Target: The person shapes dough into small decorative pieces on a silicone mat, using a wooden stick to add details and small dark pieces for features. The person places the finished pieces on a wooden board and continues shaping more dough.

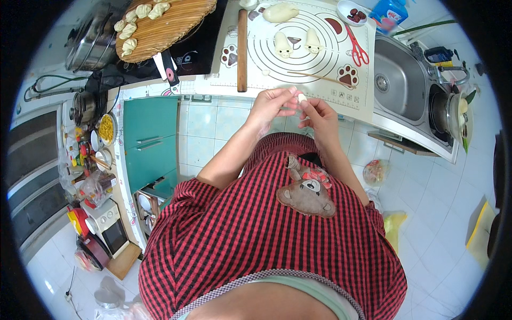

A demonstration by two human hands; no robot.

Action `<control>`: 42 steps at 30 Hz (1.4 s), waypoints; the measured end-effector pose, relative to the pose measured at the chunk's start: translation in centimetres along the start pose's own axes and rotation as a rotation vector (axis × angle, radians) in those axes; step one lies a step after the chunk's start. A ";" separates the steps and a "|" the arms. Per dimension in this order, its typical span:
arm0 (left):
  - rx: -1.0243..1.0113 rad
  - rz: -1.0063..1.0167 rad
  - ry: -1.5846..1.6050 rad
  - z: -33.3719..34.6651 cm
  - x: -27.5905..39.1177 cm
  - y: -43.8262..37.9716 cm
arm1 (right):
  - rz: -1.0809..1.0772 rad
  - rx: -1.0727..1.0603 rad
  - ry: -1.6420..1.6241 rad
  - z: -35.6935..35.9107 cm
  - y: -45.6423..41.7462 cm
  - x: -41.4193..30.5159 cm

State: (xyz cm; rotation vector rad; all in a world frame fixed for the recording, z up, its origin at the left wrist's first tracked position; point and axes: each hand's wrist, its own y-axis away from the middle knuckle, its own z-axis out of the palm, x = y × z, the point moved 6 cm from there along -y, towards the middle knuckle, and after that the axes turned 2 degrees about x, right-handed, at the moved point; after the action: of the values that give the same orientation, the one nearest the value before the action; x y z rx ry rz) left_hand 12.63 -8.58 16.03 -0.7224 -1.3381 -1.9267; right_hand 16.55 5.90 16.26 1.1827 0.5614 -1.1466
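Note:
Near the front edge of a printed pastry mat (224,82), my left hand (276,105) and my right hand (320,116) meet fingertip to fingertip. Between them is a small piece of white dough (302,97), pinched by my right thumb and fingers; the left fingertips are beside it, and whether they grip it is unclear. Beyond my hands lie two dough figures with pig-like faces, one on the left (283,45) and one on the right (313,41). A tiny dough bit (265,73) and a thin wooden stick (320,79) lie nearer. A large dough lump (281,13) sits farther back.
A wooden rolling pin (242,51) lies at the mat's left. Red-handled scissors (357,50) and a white bowl of dried red dates (352,13) are at its right. Beyond is a steel sink (400,80). Shaped dough pieces rest on a round woven tray (160,34) over the black cooktop.

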 end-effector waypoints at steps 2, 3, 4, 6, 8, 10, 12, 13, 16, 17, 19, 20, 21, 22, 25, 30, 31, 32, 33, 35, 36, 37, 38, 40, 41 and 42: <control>0.000 0.037 -0.060 0.1 0.0 -0.2 | -0.001 -0.009 0.005 -0.3 -0.5 0.6; 0.003 0.057 -0.089 0.1 0.0 -0.2 | 0.007 -0.009 0.000 -0.3 -0.6 0.7; -0.010 0.066 -0.118 0.1 -0.2 -0.3 | 0.014 -0.009 -0.004 -0.2 -0.5 0.7; -0.002 0.031 -0.099 -0.2 -0.5 -1.0 | 0.039 0.004 -0.042 -0.2 -0.8 0.7; 0.008 -0.002 -0.090 -0.6 -0.6 -1.9 | 0.073 0.030 -0.109 -0.5 -1.5 0.7; 0.008 -0.038 -0.088 -0.9 -1.0 -3.1 | 0.045 -0.003 -0.012 -1.0 -2.8 1.3; 0.004 -0.045 -0.073 -0.8 -0.8 -3.7 | 0.047 -0.016 0.034 -1.2 -3.6 1.6; 0.002 -0.048 -0.065 -0.7 -0.7 -3.7 | 0.063 -0.011 0.033 -1.1 -3.7 1.8; -0.011 -0.060 -0.118 -0.8 -0.4 -4.5 | 0.127 -0.012 0.008 -1.2 -4.8 2.0; -0.016 -0.077 -0.106 -0.9 -0.5 -5.1 | 0.151 -0.014 -0.004 -1.2 -5.3 2.1; -0.028 -0.118 -0.085 -1.0 -1.0 -5.5 | 0.162 -0.004 0.058 -1.3 -5.5 2.6; -0.013 -0.127 -0.073 -1.1 -1.1 -5.5 | 0.167 0.002 0.090 -1.4 -5.6 2.8; -0.001 -0.135 -0.060 -1.0 -0.9 -5.7 | 0.176 -0.003 0.082 -1.5 -6.0 3.1; 0.010 -0.143 -0.048 -1.0 -0.9 -5.9 | 0.185 -0.008 0.073 -1.6 -6.4 3.3; 0.026 -0.166 -0.029 -1.5 -1.8 -6.6 | 0.214 -0.022 0.053 -1.8 -6.7 3.4; 0.019 -0.245 0.016 -1.6 -2.4 -7.6 | 0.245 -0.041 0.066 -2.3 -7.9 3.5; 0.012 -0.259 0.015 -1.4 -2.5 -7.8 | 0.246 -0.056 0.076 -2.6 -8.3 3.8; 0.013 -0.262 0.015 -1.4 -2.6 -8.0 | 0.248 -0.070 0.086 -2.8 -8.5 4.1; 0.016 -0.263 0.014 -1.6 -2.7 -7.9 | 0.230 -0.076 0.106 -2.6 -8.3 3.7; 0.015 -0.277 0.039 -1.8 -2.9 -7.9 | 0.195 -0.087 0.146 -2.3 -7.8 2.8; 0.011 -0.289 0.065 -1.8 -3.0 -8.2 | 0.109 -0.073 0.227 -2.6 -7.9 2.5; 0.007 -0.301 0.091 -1.8 -3.1 -8.4 | 0.021 -0.060 0.307 -2.9 -8.1 2.3; 0.009 -0.310 0.088 -1.8 -3.2 -8.4 | -0.066 -0.046 0.387 -3.1 -8.2 1.9; 0.008 -0.328 0.081 -1.7 -3.2 -8.2 | -0.178 -0.043 0.474 -3.0 -8.1 1.3; 0.006 -0.331 0.075 -1.6 -3.2 -8.0 | -0.234 -0.041 0.518 -2.9 -8.0 0.9; 0.005 -0.332 0.069 -1.5 -3.0 -8.1 | -0.238 -0.034 0.523 -3.0 -8.1 0.8</control>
State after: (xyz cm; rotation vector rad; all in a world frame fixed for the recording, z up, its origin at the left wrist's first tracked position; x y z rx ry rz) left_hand 8.06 -7.41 8.66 -0.4468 -1.4924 -2.1819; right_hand 10.09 8.66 11.11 1.4199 1.1394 -1.0153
